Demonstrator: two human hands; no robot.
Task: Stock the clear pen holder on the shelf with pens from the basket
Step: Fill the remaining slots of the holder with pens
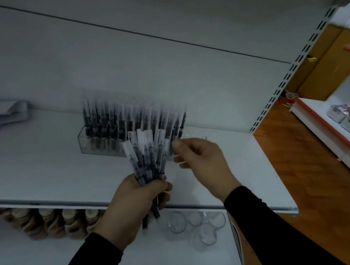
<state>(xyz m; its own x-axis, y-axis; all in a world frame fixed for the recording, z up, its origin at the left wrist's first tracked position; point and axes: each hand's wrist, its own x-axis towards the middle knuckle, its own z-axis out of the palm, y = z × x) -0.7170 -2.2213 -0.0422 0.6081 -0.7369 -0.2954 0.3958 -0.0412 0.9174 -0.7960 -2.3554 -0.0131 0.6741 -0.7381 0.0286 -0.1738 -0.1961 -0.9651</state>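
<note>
- Left hand (132, 204) grip closed around a fanned bunch of pens (146, 157), held above shelf (34, 159) front edge.
- Right hand (201, 159) just right of the bunch, fingertips pinched together; cannot tell if it holds a pen, blurred.
- Clear pen holder (93, 142) on shelf behind the hands, full of upright pens.

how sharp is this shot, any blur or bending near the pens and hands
Head view: dim, flat light; the pens in the clear pen holder smear upward with motion blur; the right hand is soft at the fingertips, the left hand less so; wide-angle bending curves the shelf edge.
</note>
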